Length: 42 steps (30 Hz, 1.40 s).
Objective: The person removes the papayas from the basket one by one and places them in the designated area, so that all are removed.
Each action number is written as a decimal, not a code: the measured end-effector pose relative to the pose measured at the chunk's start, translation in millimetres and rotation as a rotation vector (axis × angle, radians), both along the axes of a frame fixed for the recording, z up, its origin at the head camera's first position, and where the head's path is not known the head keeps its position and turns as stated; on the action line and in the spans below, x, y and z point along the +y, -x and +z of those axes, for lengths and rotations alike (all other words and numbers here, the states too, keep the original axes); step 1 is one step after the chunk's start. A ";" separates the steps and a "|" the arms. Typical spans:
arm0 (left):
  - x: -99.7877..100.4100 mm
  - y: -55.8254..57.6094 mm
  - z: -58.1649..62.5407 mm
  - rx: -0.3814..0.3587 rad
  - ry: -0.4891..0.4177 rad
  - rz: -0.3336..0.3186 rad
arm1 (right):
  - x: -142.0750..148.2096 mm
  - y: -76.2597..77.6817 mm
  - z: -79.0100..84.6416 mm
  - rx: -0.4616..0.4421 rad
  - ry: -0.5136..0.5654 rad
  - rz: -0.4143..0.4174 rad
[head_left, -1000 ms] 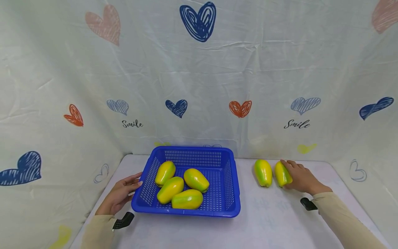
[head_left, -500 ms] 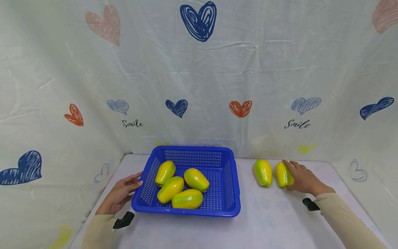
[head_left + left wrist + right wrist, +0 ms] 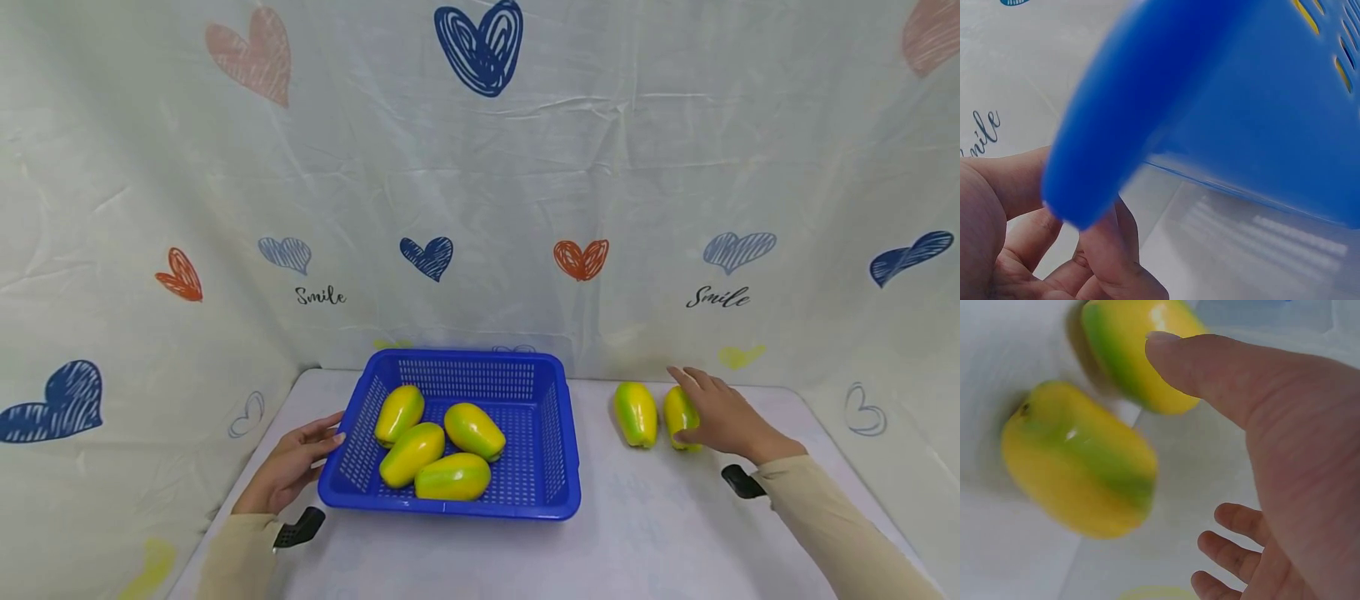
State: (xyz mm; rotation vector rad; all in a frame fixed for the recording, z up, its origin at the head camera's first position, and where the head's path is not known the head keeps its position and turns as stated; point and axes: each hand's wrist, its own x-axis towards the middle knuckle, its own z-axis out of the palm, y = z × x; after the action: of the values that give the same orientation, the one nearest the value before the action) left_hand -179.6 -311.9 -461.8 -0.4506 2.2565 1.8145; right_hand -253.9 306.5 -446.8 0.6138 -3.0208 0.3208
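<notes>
My left hand [image 3: 288, 468] is at the left side of a blue plastic basket [image 3: 450, 507], its thumb and fingers pinching the rim [image 3: 1110, 125]. Several yellow-green papayas [image 3: 474, 432] lie inside the basket. To its right, two more stand side by side on the table: a left papaya [image 3: 634, 415] and a right papaya [image 3: 677, 417]. My right hand [image 3: 727, 419] is over the right papaya with its fingers spread, partly covering it. In the right wrist view a gap shows between the fingers and the lower papaya [image 3: 1079, 462].
The pale table [image 3: 622, 542] ends at a hanging white curtain [image 3: 510, 200] printed with hearts and "Smile". A black wrist camera [image 3: 300, 527] sits at the left wrist, another camera [image 3: 742, 482] at the right.
My right hand has let go of the right papaya, lifting and spreading its fingers. That papaya stays close to where it was. The left hand and basket have kept still.
</notes>
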 end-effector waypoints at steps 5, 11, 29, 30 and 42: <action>-0.5 0.4 0.4 0.001 0.004 0.001 | -23.6 -3.3 16.8 0.094 0.005 0.086; -0.6 0.1 -0.3 -0.001 -0.001 0.003 | -56.5 -8.7 30.5 0.131 0.011 0.135; -0.9 -0.6 0.6 -0.007 -0.009 -0.002 | -137.9 -9.8 42.2 0.155 0.002 0.332; -1.6 -0.4 0.6 -0.010 -0.006 -0.002 | -142.2 -9.0 40.7 0.145 -0.001 0.343; -2.4 3.5 0.4 -0.034 -0.018 -0.010 | -187.1 -5.5 37.1 0.065 -0.071 0.450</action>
State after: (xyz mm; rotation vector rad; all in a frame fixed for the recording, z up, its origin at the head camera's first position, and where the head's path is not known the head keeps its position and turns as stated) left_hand -183.1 -314.4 -461.4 -0.4627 2.2142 1.8072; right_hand -248.4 119.4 -409.6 1.2841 -2.8123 0.2009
